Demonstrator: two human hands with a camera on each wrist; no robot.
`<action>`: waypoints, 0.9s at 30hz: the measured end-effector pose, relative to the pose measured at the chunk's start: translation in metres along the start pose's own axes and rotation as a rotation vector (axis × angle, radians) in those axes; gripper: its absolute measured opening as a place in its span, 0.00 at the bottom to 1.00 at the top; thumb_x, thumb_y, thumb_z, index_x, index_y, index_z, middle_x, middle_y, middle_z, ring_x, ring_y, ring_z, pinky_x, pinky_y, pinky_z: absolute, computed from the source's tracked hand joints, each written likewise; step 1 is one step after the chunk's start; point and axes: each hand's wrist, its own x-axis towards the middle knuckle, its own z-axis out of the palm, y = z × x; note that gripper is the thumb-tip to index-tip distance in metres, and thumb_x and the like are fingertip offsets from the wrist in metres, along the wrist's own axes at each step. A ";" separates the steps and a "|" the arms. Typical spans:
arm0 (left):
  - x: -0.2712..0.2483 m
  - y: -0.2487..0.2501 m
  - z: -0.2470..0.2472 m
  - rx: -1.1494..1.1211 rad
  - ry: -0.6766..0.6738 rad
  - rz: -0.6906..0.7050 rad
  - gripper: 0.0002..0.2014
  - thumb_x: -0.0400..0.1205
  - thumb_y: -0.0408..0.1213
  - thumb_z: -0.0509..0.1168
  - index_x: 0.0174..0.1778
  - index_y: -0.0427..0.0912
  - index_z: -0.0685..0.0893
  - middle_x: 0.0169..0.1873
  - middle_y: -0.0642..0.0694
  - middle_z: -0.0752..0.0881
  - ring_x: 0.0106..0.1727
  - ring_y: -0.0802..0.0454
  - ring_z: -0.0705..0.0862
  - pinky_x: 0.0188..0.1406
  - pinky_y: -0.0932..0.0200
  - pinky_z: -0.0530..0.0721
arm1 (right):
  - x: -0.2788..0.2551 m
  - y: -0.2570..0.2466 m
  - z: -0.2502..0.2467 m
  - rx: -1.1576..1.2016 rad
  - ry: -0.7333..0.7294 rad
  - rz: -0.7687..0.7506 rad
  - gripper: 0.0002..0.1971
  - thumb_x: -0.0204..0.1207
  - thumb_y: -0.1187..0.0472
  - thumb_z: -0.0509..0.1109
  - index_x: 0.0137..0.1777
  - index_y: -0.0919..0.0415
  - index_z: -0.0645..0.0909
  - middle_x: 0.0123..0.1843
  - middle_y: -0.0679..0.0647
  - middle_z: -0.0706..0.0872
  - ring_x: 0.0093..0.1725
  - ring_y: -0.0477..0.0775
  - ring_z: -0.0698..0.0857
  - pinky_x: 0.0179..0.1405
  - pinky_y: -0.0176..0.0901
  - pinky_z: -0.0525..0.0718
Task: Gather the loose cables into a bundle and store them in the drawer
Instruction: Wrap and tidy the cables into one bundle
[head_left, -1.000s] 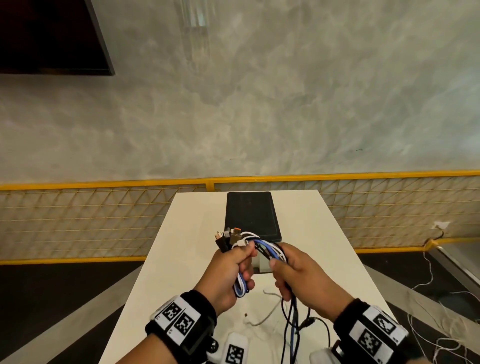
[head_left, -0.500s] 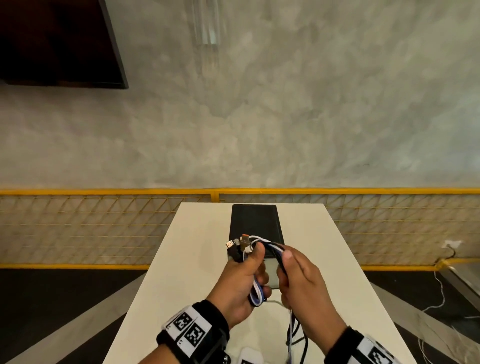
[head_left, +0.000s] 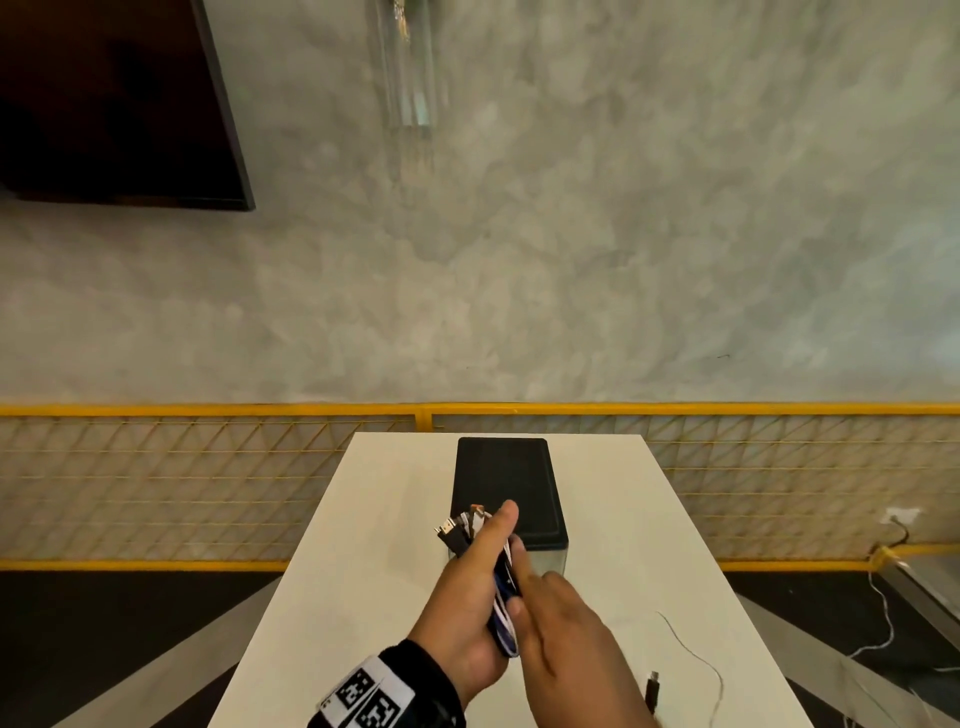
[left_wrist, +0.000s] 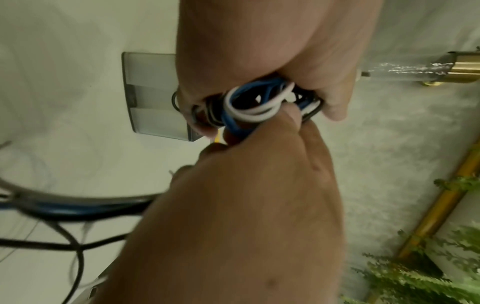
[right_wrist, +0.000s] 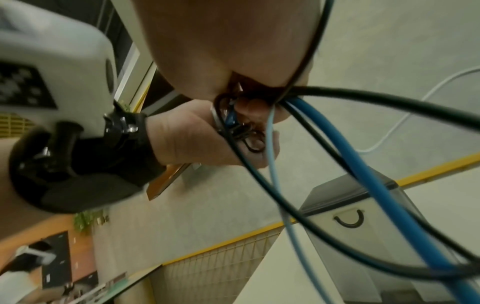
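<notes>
Both hands meet above the white table (head_left: 363, 545), just in front of the small drawer box (head_left: 508, 488) with its dark lid and its looped pull on the clear front face (right_wrist: 348, 220). Fingers of the left hand (head_left: 467, 587) are curled tight round the cable bundle (head_left: 503, 597), blue, white and black loops packed into the palm, with the plug ends (head_left: 460, 527) sticking out past the thumb toward the box. Pressed against it, the right hand (head_left: 561, 629) pinches the same strands at the bundle's near side, and from that pinch a blue cable (right_wrist: 345, 160), a pale one and black ones trail down out of view. One thin cable (head_left: 696, 660) lies loose on the table to the right, well apart from the hands, with a small dark plug (head_left: 653, 688) near it. Judging by how they drape, these cords are light and soft but springy: loops will want to open the moment the grip slackens, and the smooth jackets can slide past one another. Best hold looks to be across the middle of the coil, squeezing all strands together, not by the plugs, which would let the rest uncoil. Trailing tails need winding in before the drawer is opened, since neither hand is free for the pull.
</notes>
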 end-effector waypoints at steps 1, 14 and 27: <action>-0.001 0.001 0.000 -0.002 -0.008 -0.007 0.15 0.70 0.48 0.80 0.35 0.43 0.82 0.30 0.42 0.81 0.31 0.46 0.83 0.30 0.56 0.84 | 0.001 -0.002 -0.003 -0.025 -0.036 0.017 0.28 0.88 0.51 0.47 0.83 0.39 0.40 0.77 0.45 0.68 0.68 0.42 0.77 0.58 0.29 0.75; 0.002 0.012 0.004 0.065 -0.009 0.291 0.06 0.83 0.29 0.67 0.42 0.32 0.85 0.33 0.37 0.90 0.34 0.44 0.92 0.37 0.45 0.91 | 0.002 0.024 0.015 0.878 0.044 0.229 0.14 0.75 0.75 0.68 0.52 0.59 0.70 0.31 0.54 0.85 0.26 0.61 0.85 0.30 0.49 0.81; 0.001 0.024 0.012 -0.024 -0.088 0.344 0.12 0.74 0.38 0.72 0.29 0.43 0.75 0.19 0.48 0.73 0.18 0.54 0.76 0.27 0.56 0.83 | 0.013 0.019 0.003 0.616 -0.282 0.115 0.09 0.82 0.64 0.60 0.53 0.49 0.79 0.32 0.47 0.81 0.28 0.45 0.81 0.32 0.35 0.80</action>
